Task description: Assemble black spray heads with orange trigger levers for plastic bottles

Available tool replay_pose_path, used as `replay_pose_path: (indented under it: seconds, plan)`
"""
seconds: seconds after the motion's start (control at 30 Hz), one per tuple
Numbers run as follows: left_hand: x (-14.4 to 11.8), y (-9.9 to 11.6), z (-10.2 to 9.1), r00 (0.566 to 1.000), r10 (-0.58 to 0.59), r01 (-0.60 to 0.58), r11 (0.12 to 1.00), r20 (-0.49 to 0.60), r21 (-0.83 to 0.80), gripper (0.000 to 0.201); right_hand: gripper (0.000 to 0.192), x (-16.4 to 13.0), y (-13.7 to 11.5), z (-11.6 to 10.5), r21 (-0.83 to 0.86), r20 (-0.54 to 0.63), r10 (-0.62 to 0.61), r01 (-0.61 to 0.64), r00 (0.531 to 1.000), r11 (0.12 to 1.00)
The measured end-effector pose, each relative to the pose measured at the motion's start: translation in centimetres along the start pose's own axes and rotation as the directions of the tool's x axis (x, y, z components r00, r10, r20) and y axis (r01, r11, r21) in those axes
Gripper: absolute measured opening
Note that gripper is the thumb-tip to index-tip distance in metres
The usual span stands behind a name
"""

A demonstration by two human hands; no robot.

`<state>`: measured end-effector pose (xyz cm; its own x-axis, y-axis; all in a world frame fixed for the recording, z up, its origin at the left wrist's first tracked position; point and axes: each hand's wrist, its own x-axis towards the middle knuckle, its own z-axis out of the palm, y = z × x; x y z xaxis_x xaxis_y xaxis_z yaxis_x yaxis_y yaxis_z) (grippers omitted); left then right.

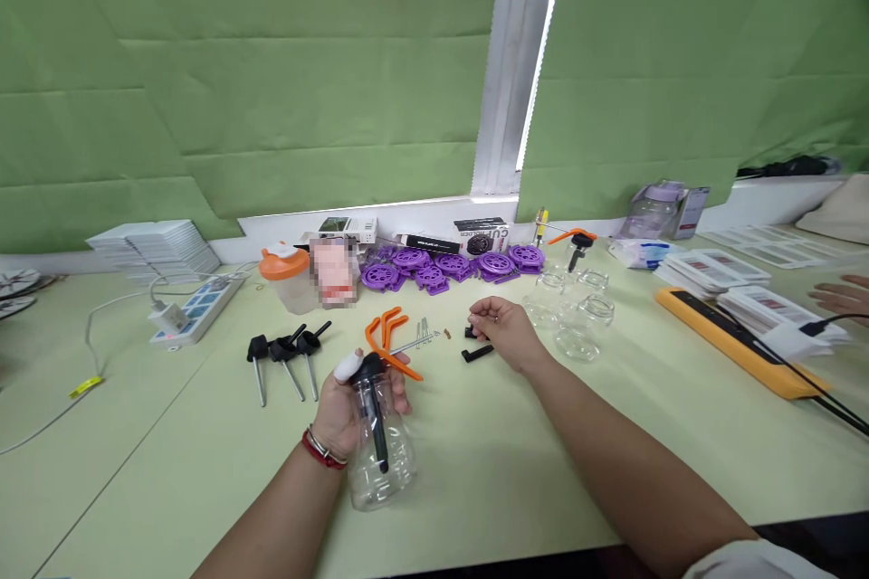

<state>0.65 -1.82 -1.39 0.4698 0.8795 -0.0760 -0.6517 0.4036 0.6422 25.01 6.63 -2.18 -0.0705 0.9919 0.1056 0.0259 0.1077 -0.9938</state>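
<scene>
My left hand (339, 412), with a white wrapping on the thumb, grips a clear bottle (384, 484) round its neck. The bottle tilts slightly and has a black cap (369, 368) with a black tube inside. Beside the cap, an orange lever (407, 368) and a thin metal rod (413, 344) stick out to the right. My right hand (506, 333) is pinched at a small black plastic part (469, 332) near the table. Just below lies a black L-shaped piece (479, 353). Orange levers (392, 318) and several screws (424, 330) lie between the hands.
Black pieces with metal stems (285, 350) lie at left, near a power strip (196, 312). Purple plastic parts (452, 267) line the back. Clear bottles (577, 335) stand right, before a yellow bar (733, 339). Another person's hand (845, 297) rests at the right edge.
</scene>
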Motion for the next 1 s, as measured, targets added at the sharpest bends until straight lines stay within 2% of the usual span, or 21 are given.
replay_pose_path:
  seconds: [0.07,0.13,0.23,0.33,0.37,0.43,0.57,0.67,0.73,0.8,0.87,1.0]
  plan:
    - [0.0,0.2,0.0,0.998,0.042,-0.042,0.999,-0.042,-0.011,0.046,0.019,0.4,0.4,-0.7,-0.182,-0.015,-0.014,0.011,1.000,0.983]
    - [0.0,0.4,0.0,0.993,0.068,-0.070,0.997,-0.093,-0.022,0.044,0.012,0.4,0.7,-0.6,-0.421,0.042,-0.064,0.075,0.997,0.904]
    - [0.0,0.5,-0.3,0.987,0.068,-0.075,0.996,-0.142,-0.042,0.043,0.016,0.2,1.1,0.9,-0.727,0.236,-0.101,0.244,0.967,0.642]
    - [0.1,0.4,-0.5,0.988,0.053,-0.060,0.997,-0.142,-0.041,0.043,0.018,0.4,1.3,2.8,-0.879,0.370,0.015,0.345,0.929,0.330]
    - [0.1,0.4,-0.6,0.989,0.053,-0.058,0.998,-0.141,-0.034,0.042,0.018,0.5,1.4,3.4,-0.896,0.386,0.052,0.361,0.921,0.258]
    - [0.1,0.3,-0.7,0.988,0.058,-0.062,0.998,-0.141,-0.019,0.041,0.020,0.9,1.5,4.1,-0.909,0.394,0.090,0.373,0.915,0.186]
    - [0.0,0.4,-0.4,0.987,0.073,-0.075,0.997,-0.143,-0.008,0.043,0.024,1.5,1.7,4.5,-0.919,0.370,0.081,0.352,0.925,0.178]
    - [0.0,0.4,-0.2,0.988,0.063,-0.065,0.998,-0.143,-0.010,0.044,0.024,1.8,1.6,3.7,-0.927,0.341,0.057,0.325,0.938,0.188]
    - [0.0,0.5,-0.1,0.989,0.053,-0.055,0.998,-0.141,-0.011,0.043,0.024,1.7,1.3,2.5,-0.919,0.317,-0.004,0.308,0.948,0.244]
    - [0.0,0.5,-0.1,0.988,0.051,-0.053,0.999,-0.143,-0.007,0.042,0.023,1.4,1.0,0.8,-0.886,0.303,-0.079,0.312,0.950,0.344]
    - [0.0,0.5,0.0,0.987,0.056,-0.057,0.998,-0.152,-0.006,0.041,0.018,0.8,0.9,-0.9,-0.837,0.341,-0.094,0.348,0.935,0.423]
    - [0.0,0.3,0.1,0.985,0.036,-0.038,0.999,-0.167,-0.009,0.040,0.014,-0.7,1.3,-2.8,-0.811,0.417,-0.060,0.401,0.907,0.426]
